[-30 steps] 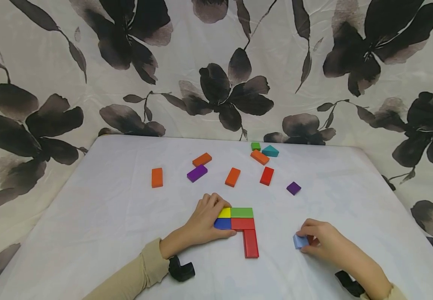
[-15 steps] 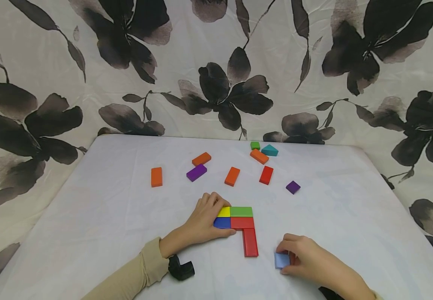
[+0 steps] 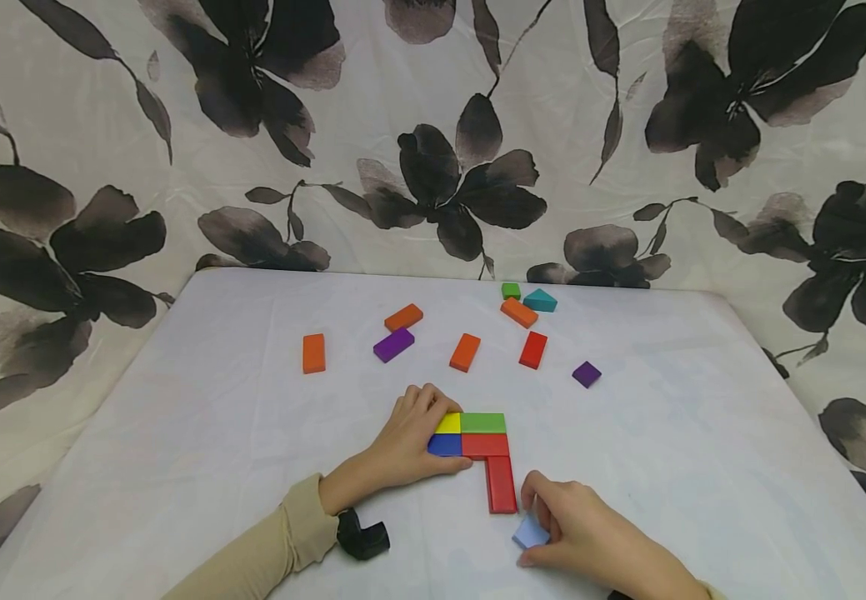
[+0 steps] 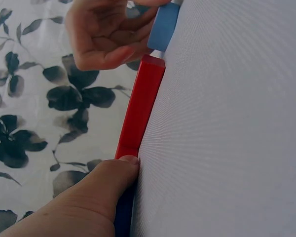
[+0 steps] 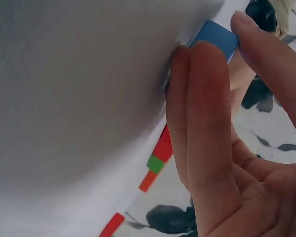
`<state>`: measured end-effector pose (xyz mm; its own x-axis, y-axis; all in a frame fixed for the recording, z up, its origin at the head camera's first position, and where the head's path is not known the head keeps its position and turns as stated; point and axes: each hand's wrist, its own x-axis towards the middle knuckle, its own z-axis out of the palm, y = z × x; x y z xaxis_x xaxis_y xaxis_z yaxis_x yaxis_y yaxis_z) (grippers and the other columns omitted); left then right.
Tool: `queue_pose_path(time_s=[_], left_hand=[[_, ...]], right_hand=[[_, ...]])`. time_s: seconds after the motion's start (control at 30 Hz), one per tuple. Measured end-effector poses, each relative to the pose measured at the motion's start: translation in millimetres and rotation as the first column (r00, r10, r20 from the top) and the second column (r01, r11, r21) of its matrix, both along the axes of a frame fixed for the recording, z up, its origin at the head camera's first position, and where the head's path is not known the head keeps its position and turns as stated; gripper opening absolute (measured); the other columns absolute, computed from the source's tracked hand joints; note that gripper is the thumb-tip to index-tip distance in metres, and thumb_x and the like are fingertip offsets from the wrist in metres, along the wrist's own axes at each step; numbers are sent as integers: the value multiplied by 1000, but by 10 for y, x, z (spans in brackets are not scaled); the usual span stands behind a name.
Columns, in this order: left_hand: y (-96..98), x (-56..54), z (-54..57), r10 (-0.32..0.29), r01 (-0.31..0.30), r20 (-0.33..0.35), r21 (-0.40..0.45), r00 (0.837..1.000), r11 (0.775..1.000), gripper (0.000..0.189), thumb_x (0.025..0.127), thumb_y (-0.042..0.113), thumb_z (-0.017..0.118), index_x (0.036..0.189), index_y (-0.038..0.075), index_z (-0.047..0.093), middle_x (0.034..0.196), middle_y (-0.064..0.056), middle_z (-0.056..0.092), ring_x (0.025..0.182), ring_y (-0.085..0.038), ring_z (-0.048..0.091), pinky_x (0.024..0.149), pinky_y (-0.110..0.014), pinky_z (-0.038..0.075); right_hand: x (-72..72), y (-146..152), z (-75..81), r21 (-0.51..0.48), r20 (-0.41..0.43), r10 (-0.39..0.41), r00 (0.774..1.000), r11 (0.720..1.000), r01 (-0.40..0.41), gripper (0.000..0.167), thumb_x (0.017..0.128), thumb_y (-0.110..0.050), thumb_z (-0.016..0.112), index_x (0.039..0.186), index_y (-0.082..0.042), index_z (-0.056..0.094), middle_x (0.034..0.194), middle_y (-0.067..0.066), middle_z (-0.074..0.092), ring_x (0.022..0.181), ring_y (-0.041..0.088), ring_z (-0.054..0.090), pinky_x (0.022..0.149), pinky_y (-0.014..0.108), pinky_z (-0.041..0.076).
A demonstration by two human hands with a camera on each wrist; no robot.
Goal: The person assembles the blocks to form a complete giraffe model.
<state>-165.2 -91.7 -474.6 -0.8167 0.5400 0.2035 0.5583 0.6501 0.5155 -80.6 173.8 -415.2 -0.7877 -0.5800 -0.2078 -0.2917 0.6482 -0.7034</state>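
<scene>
Adjoining blocks [image 3: 485, 446] lie on the table [image 3: 200, 417] before scattered blocks [image 3: 465, 352] — a separate block [image 3: 530, 532] nearer, rightward.

A tabletop set up for handling blocks; whether the room is a home, a studio or a lab cannot be told. The white-covered table [image 3: 177, 450] meets a pale backdrop printed with dark flowers [image 3: 372, 92] behind its far edge, and plain coloured blocks [image 3: 465, 353] lie toward that edge.

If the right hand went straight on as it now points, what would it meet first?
Probably the near end of the nearest red rectangular block, left of the light blue block that the right hand pinches, though depth is unclear.
</scene>
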Motion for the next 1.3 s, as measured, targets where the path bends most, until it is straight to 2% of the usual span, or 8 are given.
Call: queue_pose_path(time_s=[0.27,0.5,0.73,0.87,1.3], left_hand=[[-2,8,29,1,-1,17,2,1000,1000,59,80,51,77,122,17,55,112,1,45,103,-17,35,82,-35,32],[-10,-2,8,-2,2,9,-2,1000,1000,59,80,51,77,123,17,55,113,1,45,103,-17,36,83,-35,32],[-5,9,26,-1,1,16,2,1000,1000,60,79,51,77,123,17,55,112,0,45,103,-17,36,83,-35,32],[2,6,32,5,-5,20,-8,1000,1000,60,79,51,77,123,16,55,112,0,45,103,-18,36,84,-35,32],[1,4,32,1,-1,11,-7,1000,1000,60,80,53,77,123,17,55,112,1,45,102,-17,36,82,-34,32]], right_hand=[[19,-115,-4,32,21,-1,1000,999,1,44,76,-32,87,101,-17,54,66,-7,49,58,3,47,55,22,41],[31,-184,-16,33,-2,-2,1000,999,2,40,76,-39,85,92,-19,55,61,-9,46,54,3,44,52,20,37],[30,-197,10,28,88,3,996,1000,-5,40,74,-28,88,95,-19,56,64,-7,51,57,5,49,55,22,42],[20,-229,3,27,68,4,998,1000,-6,37,77,-24,86,95,-18,55,63,-8,50,56,5,48,53,21,42],[33,-312,18,67,32,-50,998,997,48,37,77,-25,86,92,-16,54,62,-8,49,53,6,47,51,21,39]])
